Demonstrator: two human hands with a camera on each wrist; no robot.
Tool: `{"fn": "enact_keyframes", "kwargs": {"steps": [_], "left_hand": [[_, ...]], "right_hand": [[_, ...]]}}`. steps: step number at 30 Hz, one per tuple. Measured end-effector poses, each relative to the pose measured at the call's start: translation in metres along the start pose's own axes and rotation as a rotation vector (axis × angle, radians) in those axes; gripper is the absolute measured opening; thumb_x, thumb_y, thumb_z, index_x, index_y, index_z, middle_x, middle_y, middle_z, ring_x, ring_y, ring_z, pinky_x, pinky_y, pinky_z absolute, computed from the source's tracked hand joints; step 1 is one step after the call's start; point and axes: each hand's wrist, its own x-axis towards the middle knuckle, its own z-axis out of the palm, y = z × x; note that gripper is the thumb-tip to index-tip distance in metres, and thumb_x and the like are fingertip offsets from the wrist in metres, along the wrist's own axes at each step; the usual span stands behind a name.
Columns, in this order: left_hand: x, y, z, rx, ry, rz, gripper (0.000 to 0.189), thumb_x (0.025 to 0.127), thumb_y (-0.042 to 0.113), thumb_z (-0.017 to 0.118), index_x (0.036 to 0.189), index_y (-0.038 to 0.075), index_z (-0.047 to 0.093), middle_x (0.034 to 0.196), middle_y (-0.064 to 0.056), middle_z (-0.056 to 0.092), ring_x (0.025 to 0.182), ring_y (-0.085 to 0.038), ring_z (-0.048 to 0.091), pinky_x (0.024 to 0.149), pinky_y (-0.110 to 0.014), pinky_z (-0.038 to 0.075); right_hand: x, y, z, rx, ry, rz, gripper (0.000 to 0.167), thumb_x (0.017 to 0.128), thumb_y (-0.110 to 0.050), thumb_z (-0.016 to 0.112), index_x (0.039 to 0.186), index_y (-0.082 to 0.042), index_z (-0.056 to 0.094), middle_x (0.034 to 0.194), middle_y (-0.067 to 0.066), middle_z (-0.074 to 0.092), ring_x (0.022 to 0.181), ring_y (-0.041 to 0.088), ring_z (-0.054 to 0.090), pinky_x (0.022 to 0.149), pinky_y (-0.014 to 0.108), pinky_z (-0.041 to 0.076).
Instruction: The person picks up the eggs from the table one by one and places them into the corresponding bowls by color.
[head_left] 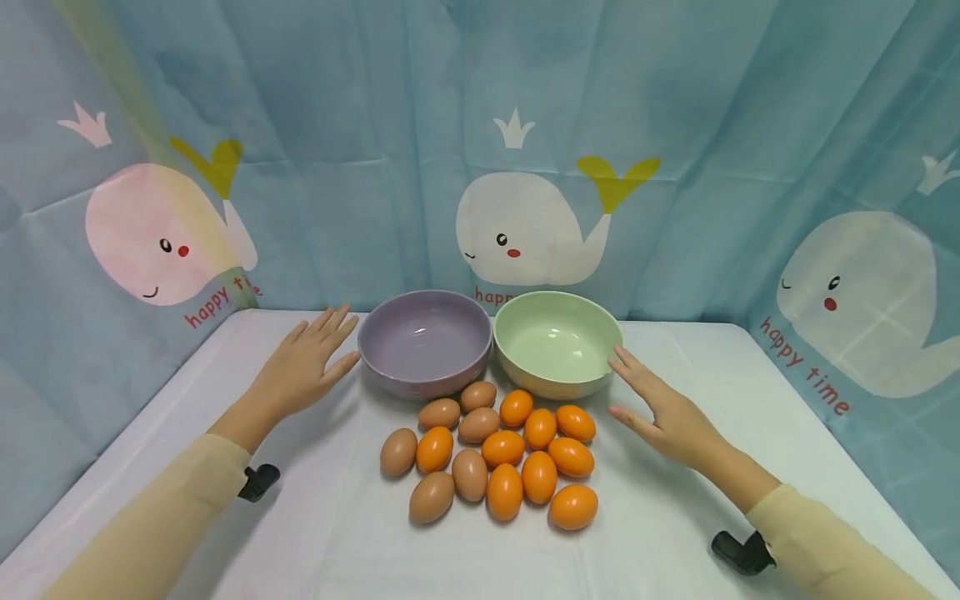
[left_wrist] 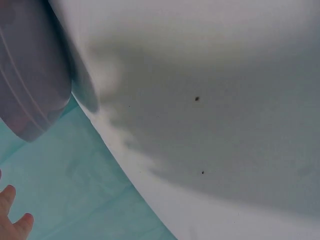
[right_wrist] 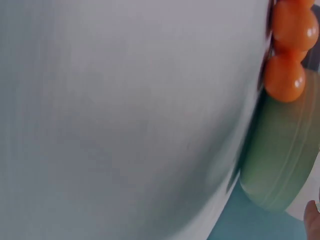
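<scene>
A purple bowl (head_left: 425, 333) and a light green bowl (head_left: 557, 333) stand side by side at the back of the table. My left hand (head_left: 303, 362) is held beside the purple bowl's left rim, fingers straight and nothing in them. On the other side, my right hand (head_left: 667, 417) reaches to the green bowl's right rim with extended fingers; whether it touches is unclear. In front of the bowls lie several brown eggs (head_left: 432, 497) and several orange eggs (head_left: 573, 507), loosely grouped, brown mostly left. The right wrist view catches the green bowl's side (right_wrist: 277, 155) and some orange eggs (right_wrist: 285, 77).
White cloth covers the table (head_left: 330, 533). A blue curtain (head_left: 337, 242) printed with whales hangs right behind the bowls and along both sides. A black wrist device (head_left: 258, 482) sits under the left sleeve, another (head_left: 741, 552) under the right sleeve.
</scene>
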Motion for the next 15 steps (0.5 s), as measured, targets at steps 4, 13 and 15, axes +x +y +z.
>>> {"fn": "enact_keyframes", "kwargs": {"steps": [4, 13, 15], "left_hand": [[-0.002, 0.001, 0.0, -0.001, 0.004, -0.005, 0.066, 0.103, 0.039, 0.047, 0.156, 0.005, 0.028, 0.165, -0.019, 0.021, 0.152, -0.041, 0.018, 0.124, -0.064, 0.014], [-0.003, 0.002, 0.007, -0.107, 0.022, -0.053, 0.069, 0.103, 0.042, 0.048, 0.156, 0.004, 0.027, 0.164, -0.021, 0.022, 0.15, -0.045, 0.021, 0.122, -0.064, 0.02], [-0.003, 0.004, 0.009, -0.119, 0.026, -0.073, 0.072, 0.102, 0.046, 0.048, 0.156, 0.004, 0.027, 0.164, -0.021, 0.023, 0.149, -0.045, 0.022, 0.122, -0.065, 0.021]], "right_hand": [[-0.004, -0.005, 0.002, 0.097, 0.011, 0.011, 0.07, 0.096, -0.03, 0.066, 0.156, -0.014, 0.034, 0.165, 0.01, 0.025, 0.145, 0.043, 0.035, 0.112, 0.066, 0.037], [-0.011, -0.013, 0.009, 0.214, 0.078, -0.002, 0.066, 0.094, -0.021, 0.068, 0.153, -0.013, 0.039, 0.162, 0.013, 0.032, 0.147, -0.004, 0.023, 0.122, 0.025, 0.031], [-0.011, -0.015, 0.011, 0.247, 0.104, -0.015, 0.065, 0.094, -0.018, 0.069, 0.152, -0.011, 0.041, 0.16, 0.015, 0.035, 0.142, -0.014, 0.022, 0.116, 0.006, 0.023]]}}
